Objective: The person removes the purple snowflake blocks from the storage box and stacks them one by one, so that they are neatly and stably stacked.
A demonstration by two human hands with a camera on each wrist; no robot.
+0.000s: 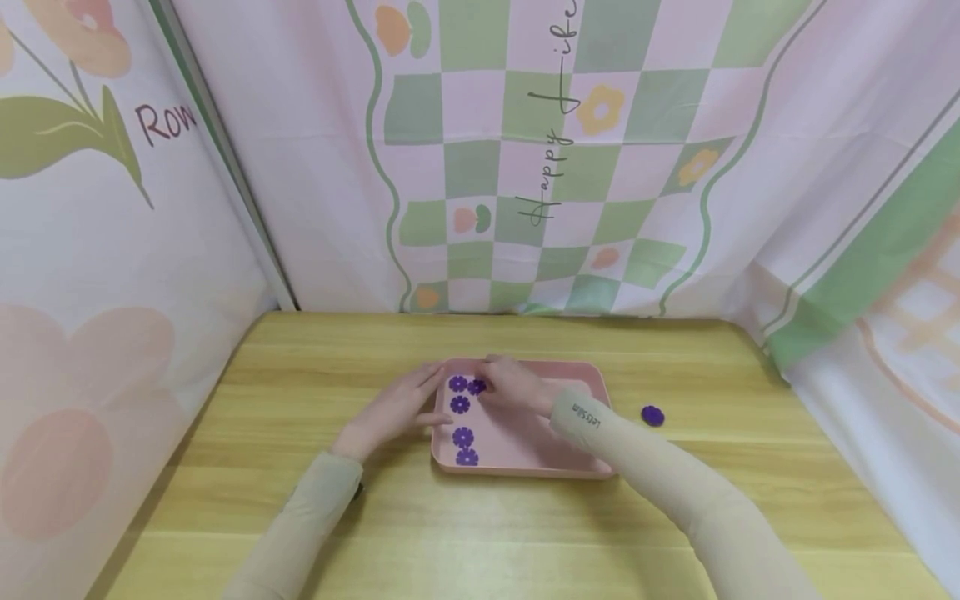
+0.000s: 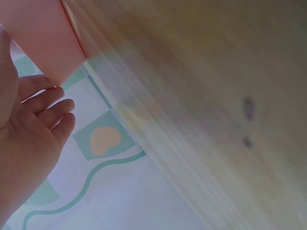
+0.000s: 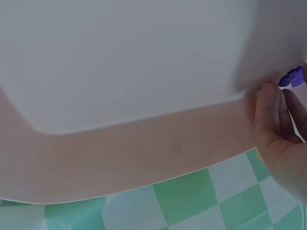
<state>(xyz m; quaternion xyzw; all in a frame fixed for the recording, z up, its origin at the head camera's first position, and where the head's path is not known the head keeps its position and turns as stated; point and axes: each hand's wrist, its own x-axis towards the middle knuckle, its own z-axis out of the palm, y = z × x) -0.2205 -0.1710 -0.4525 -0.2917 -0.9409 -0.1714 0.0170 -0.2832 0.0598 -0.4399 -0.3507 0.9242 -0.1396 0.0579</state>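
A pink tray (image 1: pixel 525 446) lies on the wooden table, several purple flower-shaped discs (image 1: pixel 462 437) set along its left side. Near the tray's far left corner, my right hand (image 1: pixel 513 385) pinches another purple flower-shaped disc (image 3: pixel 292 77) by its edge, close over the tray floor. That disc (image 1: pixel 477 387) sits beside the row's far end in the head view. My left hand (image 1: pixel 397 408) rests at the tray's left rim, fingers extended and thumb reaching over the inside. In the left wrist view, the left hand's fingertips (image 2: pixel 57 91) are right at the tray's outer wall (image 2: pixel 48 43).
To the right of the tray, a purple scalloped disc or small pile (image 1: pixel 652 416) lies on the table (image 1: pixel 420 542). Printed curtains (image 1: pixel 540 167) hang behind the far edge and along both sides.
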